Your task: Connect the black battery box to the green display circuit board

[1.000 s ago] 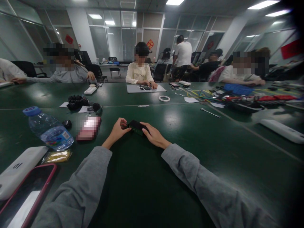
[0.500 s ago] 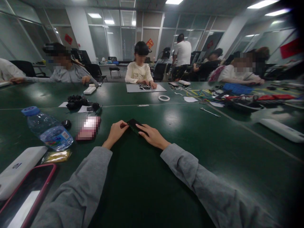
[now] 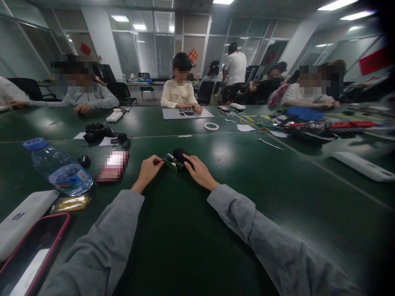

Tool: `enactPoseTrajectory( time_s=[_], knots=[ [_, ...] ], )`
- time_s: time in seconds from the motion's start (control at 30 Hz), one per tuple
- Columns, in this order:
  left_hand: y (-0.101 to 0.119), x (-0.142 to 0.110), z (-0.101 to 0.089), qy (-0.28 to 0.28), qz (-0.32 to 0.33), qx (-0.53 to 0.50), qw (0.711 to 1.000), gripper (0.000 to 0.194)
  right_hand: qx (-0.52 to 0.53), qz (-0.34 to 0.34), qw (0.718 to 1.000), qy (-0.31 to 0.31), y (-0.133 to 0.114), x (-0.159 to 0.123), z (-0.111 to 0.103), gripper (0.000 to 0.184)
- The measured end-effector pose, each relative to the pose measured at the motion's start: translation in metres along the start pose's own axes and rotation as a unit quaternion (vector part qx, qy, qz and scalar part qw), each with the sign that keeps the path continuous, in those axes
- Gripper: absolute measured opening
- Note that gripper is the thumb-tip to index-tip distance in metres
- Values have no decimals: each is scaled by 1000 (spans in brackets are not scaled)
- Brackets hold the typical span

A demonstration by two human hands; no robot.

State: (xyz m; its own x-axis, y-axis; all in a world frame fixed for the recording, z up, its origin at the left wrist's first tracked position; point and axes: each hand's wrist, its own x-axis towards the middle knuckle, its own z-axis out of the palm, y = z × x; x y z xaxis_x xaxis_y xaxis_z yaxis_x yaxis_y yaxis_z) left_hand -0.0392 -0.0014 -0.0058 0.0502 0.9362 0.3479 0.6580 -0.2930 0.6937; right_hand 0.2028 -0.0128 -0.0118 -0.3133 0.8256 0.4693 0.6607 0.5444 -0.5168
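Note:
A green circuit board point(image 3: 172, 165) with pale connectors and thin wires shows in the middle of the green table. Right beside it, on its far right, is a black box-shaped part point(image 3: 179, 154); whether the two are still joined I cannot tell. With thumb and fingertips together, my left hand point(image 3: 148, 170) pinches the board's left end. My right hand point(image 3: 199, 172) has its fingers over the black part from the right, thumb on the near side. Its palm and fingers hide the right end of both pieces.
To the left are a water bottle point(image 3: 61, 170), a pink phone point(image 3: 112, 166), a red-edged phone point(image 3: 33, 250) and a white device point(image 3: 26, 222). A wrench point(image 3: 270, 144) and a tape roll point(image 3: 211, 127) lie farther off. Co-workers sit across the table.
The black part covered most of the board before; now the board's connector side shows, tilted toward me. My left fingers went from spread to pinched at its end.

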Motion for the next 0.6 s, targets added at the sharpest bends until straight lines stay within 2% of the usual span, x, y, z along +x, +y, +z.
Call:
enactPoseTrajectory(
  time_s=[0.3, 0.43, 0.6],
  knots=[
    [-9, 1, -9, -27, 8, 65, 997, 24, 11, 31, 996, 81, 16, 6, 4, 40],
    [-12, 2, -15, -32, 4, 101, 994, 25, 24, 36, 995, 87, 17, 5, 3, 40],
    [-14, 3, -16, -37, -6, 99, 994, 26, 36, 43, 995, 80, 16, 5, 1, 40]
  ],
)
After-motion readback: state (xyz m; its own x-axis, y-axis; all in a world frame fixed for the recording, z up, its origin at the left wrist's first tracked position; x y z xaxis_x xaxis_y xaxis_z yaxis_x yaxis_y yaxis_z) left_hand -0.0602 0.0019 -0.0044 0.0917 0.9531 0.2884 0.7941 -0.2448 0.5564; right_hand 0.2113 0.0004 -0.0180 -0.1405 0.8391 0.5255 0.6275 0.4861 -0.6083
